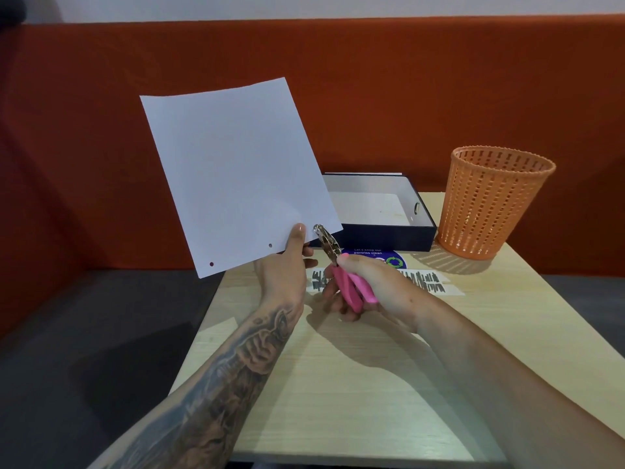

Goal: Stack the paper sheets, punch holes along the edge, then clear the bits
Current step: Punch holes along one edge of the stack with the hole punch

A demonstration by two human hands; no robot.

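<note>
My left hand [287,262] holds a stack of white paper sheets [236,170] upright above the table, thumb pressed on the lower edge. Two punched holes show along that lower edge, left of my thumb. My right hand [365,286] grips a hole punch [341,265] by its pink handles. The punch's metal jaws sit over the paper's lower edge, just right of my left thumb.
An open dark blue box [389,235] with a white inside lies behind my hands on the light wooden table [372,384]. An orange mesh basket [490,201] stands at the right. A blue round sticker and strips of marked tape lie on the table. Red padded seating runs behind.
</note>
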